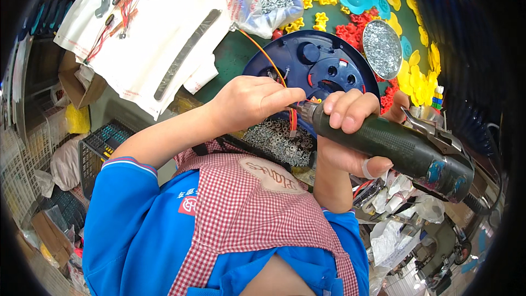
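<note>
A: Right hand [335, 159], state?
B: Wrapped around a black cylindrical electric screwdriver [394, 148]. Fingers lie over its top; a white band circles one digit. The body slants down to the right of the hand; the metal nose points toward the left hand [249, 98].
A: Left hand?
B: Fingers curled, index finger reaching to the screwdriver's tip. Cannot tell what, if anything, it pinches; the contact is too small and partly hidden.
A: Work piece?
B: Rounded navy-blue plastic housing [350, 52], just beyond both hands and partly covered by them. Thin red-and-yellow wires [293, 120] hang just below the left fingertips. A thin orange wire [263, 52] runs from behind the left hand, away and to its left.
A: Surroundings?
B: Beyond the right hand, a round dish of small silver pieces [364, 48], near red plastic parts [356, 30]. Loose silver metal fasteners [282, 142] lie on the near side of the left fingertips. White plastic sheeting [142, 27] spreads beyond the left hand, to its left.
</note>
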`<state>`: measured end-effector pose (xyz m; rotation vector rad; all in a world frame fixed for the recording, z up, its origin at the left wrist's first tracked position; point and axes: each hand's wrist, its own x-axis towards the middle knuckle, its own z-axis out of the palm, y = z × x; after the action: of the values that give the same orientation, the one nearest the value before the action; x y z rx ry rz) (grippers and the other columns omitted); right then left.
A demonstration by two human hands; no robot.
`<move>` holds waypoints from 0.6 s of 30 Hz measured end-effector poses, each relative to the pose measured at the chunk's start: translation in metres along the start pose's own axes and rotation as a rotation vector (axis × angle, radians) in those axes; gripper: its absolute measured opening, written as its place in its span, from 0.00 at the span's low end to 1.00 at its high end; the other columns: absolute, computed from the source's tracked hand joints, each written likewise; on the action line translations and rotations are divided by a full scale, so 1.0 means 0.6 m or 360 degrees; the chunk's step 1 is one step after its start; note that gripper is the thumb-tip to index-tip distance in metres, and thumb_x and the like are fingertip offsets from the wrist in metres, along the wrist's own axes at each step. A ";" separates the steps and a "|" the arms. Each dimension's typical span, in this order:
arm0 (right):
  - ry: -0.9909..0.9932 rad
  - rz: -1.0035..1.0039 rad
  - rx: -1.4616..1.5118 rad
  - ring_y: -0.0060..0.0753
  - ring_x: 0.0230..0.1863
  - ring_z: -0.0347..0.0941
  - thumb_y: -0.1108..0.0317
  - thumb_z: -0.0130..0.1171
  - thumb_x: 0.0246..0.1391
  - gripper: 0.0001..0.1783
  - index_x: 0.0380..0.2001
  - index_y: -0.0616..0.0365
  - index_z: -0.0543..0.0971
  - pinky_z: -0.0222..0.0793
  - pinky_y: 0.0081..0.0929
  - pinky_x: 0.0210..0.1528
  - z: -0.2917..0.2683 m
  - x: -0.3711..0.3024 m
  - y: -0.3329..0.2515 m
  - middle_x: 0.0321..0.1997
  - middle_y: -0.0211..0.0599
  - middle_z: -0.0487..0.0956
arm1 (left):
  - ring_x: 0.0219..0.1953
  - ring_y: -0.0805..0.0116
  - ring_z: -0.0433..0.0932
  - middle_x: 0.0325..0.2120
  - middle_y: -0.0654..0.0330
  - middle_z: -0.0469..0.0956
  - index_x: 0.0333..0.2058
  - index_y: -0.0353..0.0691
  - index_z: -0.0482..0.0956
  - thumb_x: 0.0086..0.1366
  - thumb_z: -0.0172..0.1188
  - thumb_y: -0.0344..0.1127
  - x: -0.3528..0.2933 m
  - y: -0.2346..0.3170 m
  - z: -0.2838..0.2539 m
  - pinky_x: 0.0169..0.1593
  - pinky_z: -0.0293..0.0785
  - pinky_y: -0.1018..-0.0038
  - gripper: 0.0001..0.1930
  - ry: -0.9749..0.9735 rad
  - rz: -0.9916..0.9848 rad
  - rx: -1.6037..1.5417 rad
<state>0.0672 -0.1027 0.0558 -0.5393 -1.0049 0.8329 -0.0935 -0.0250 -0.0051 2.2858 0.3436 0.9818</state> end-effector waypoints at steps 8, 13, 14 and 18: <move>0.0150 0.0126 -0.0013 0.36 0.32 0.72 0.32 0.68 0.43 0.58 0.67 0.52 0.53 0.69 0.40 0.39 0.024 -0.004 0.001 0.30 0.38 0.75 | 0.24 0.61 0.80 0.24 0.58 0.80 0.38 0.38 0.75 0.48 0.71 0.27 -0.007 0.011 -0.013 0.27 0.77 0.71 0.18 -0.0006 -0.0070 -0.0044; 0.0164 0.0072 0.0005 0.35 0.32 0.71 0.32 0.65 0.47 0.56 0.68 0.53 0.52 0.68 0.38 0.39 0.023 -0.001 0.002 0.30 0.38 0.74 | 0.25 0.61 0.81 0.25 0.58 0.80 0.38 0.38 0.75 0.48 0.71 0.26 -0.006 0.012 -0.013 0.28 0.78 0.71 0.18 0.0070 -0.0029 -0.0017; 0.0181 0.0042 0.0024 0.34 0.32 0.71 0.32 0.63 0.48 0.56 0.69 0.52 0.52 0.68 0.38 0.39 0.019 -0.001 0.007 0.30 0.37 0.74 | 0.25 0.61 0.81 0.25 0.57 0.80 0.38 0.38 0.76 0.47 0.71 0.26 -0.002 0.013 -0.012 0.28 0.78 0.71 0.18 0.0100 -0.0038 -0.0035; 0.0126 0.0017 0.0023 0.32 0.33 0.69 0.31 0.57 0.52 0.51 0.70 0.49 0.56 0.66 0.36 0.41 0.006 0.002 0.005 0.32 0.34 0.73 | 0.25 0.61 0.81 0.26 0.57 0.81 0.38 0.37 0.79 0.47 0.71 0.25 -0.005 0.012 -0.011 0.29 0.78 0.71 0.18 0.0165 -0.0198 -0.0131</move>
<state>0.0634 -0.0997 0.0558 -0.5617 -0.9238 0.8218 -0.1003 -0.0290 0.0010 2.1177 0.4747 1.0336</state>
